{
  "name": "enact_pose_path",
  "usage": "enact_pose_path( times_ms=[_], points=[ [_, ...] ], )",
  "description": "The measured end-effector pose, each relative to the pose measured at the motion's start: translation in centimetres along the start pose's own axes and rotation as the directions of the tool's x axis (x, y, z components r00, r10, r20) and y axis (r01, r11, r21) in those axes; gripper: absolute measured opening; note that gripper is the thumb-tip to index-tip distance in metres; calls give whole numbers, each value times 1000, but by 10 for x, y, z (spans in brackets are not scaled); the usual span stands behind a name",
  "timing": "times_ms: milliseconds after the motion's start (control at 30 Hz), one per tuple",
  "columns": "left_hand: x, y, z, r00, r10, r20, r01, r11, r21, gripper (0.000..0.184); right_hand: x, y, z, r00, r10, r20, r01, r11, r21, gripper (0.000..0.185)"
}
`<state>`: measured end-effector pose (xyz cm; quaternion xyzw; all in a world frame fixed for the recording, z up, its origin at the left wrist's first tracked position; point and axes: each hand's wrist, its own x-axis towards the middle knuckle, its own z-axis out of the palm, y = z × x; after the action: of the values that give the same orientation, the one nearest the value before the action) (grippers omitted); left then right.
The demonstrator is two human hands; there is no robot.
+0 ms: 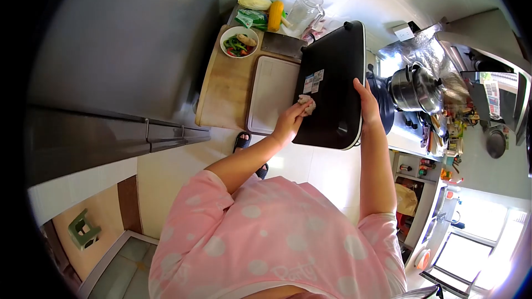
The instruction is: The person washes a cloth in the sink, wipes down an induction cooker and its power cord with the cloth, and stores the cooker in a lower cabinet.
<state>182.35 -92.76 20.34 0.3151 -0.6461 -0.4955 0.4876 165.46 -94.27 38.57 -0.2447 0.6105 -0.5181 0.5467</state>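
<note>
A black rectangular appliance [332,61] with rounded corners, small feet and paper labels [313,81] is held up on its side, its labelled face turned to the left. My right hand [369,104] grips its right-hand rim, thumb over the edge; the other fingers are partly hidden. My left hand [290,124] pinches a crumpled whitish cloth or tissue [306,105] against the labelled face, just below the labels. Beneath and left of the appliance, a flat whitish tray [272,94] with a dark rim lies on the wooden table [221,91], partly covered by the appliance.
On the table stand a bowl of vegetables [239,42], a glass jug [305,12], yellow produce [275,15] and a metal-looking box [281,44]. At right, a steel pot [415,88] sits by the stove. A grey fridge [127,50] flanks the left.
</note>
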Motion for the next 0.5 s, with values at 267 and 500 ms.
enact_pose_path(
  times_ms=[267,500],
  points=[
    [-63,-2,6,998,-20,-65,26,995,100,49,1,1,1,999,-29,23,29,1000,-2,53],
    [-77,2,28,985,-65,-162,60,998,-34,44,12,5,1,994,-59,87,61,998,-30,47]
  ],
)
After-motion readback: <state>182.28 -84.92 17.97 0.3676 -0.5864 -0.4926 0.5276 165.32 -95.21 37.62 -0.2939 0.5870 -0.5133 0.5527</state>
